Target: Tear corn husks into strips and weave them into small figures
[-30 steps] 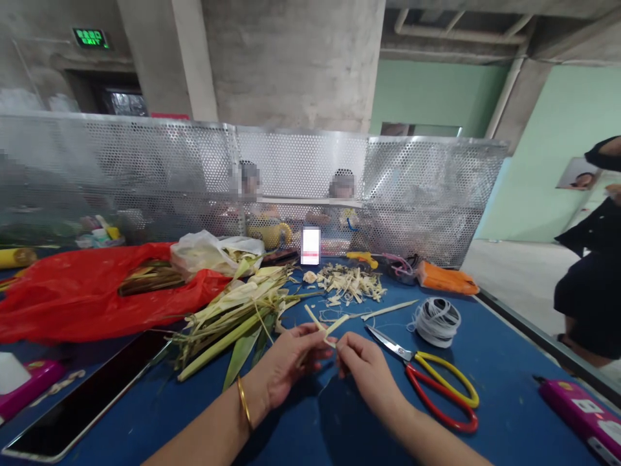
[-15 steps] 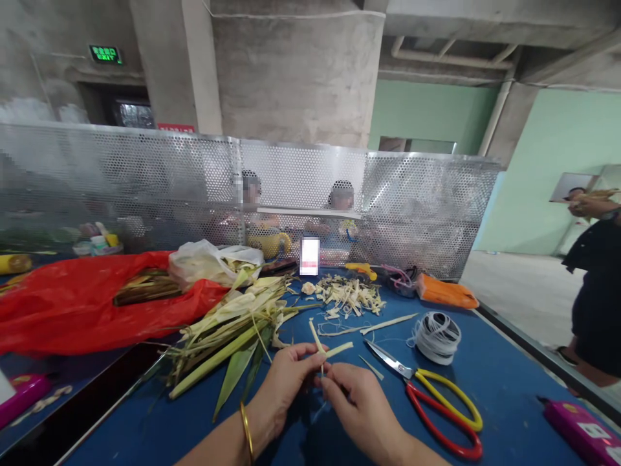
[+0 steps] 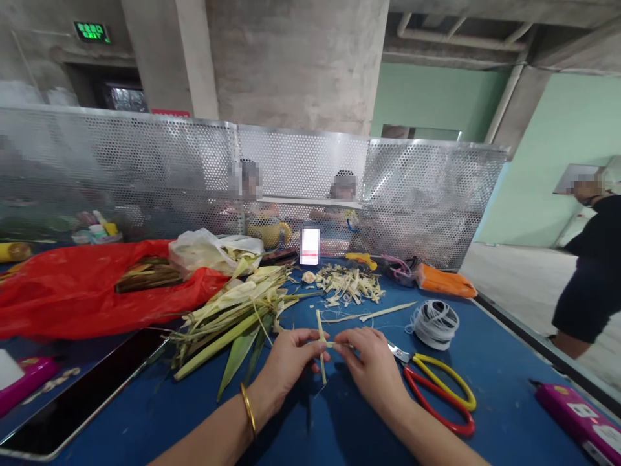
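Note:
Between my hands, above the blue table [image 3: 349, 427], is a pale husk strip [image 3: 319, 321] standing roughly upright, crossed by a second strip running sideways. My left hand [image 3: 297, 355], with a gold bangle at the wrist, pinches the strips near the crossing. The fingers of my right hand [image 3: 366, 353] are closed on the right end of the sideways strip, mostly hiding it. A thin thread hangs below the crossing. Just right of my right hand lie scissors [image 3: 439, 395] with one yellow and one red handle, their blades partly covered by that hand.
A heap of corn husks [image 3: 242, 323] lies at left, beside a red plastic bag [image 3: 72, 285]. Husk scraps [image 3: 352, 285], a thread roll [image 3: 435, 325] and an orange packet [image 3: 446, 281] lie farther back. A perforated metal screen [image 3: 301, 162] stands behind; a person [image 3: 594, 259] is at right.
My right hand has moved up and right, now at the sideways strip's end. The upright strip has straightened and its lower end shows. The person at right has turned and moved.

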### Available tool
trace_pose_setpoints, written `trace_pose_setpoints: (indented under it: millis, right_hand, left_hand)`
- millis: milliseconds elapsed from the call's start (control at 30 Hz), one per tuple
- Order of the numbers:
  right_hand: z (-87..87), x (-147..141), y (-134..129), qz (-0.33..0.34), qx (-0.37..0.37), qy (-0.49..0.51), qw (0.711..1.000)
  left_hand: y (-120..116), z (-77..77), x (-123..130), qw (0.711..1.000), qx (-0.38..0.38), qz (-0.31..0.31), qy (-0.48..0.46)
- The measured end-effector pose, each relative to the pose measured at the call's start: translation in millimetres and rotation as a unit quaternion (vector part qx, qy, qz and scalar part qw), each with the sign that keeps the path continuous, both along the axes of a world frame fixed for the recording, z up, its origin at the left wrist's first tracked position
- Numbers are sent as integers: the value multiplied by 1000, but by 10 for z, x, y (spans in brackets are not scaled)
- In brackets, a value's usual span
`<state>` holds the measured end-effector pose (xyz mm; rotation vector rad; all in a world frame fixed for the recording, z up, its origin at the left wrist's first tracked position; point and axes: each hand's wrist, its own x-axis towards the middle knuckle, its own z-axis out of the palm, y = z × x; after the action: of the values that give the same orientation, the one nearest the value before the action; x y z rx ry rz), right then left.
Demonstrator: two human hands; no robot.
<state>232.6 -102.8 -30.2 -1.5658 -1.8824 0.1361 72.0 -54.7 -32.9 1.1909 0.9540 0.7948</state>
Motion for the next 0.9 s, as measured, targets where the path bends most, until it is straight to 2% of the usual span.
trace_pose_setpoints:
  millis: [167, 367, 900]
  right_hand:
    - [-3, -21, -9, 7, -3, -40, 999]
    - [-1, -10, 8, 21, -11, -48, 999]
    - [19, -20, 1, 30, -39, -62, 997]
  left_hand:
    - [14, -23, -2, 998, 40, -31, 39]
    - [35, -90, -10, 994, 88, -37, 56]
    - [-13, 26, -21, 994, 60, -39, 82]
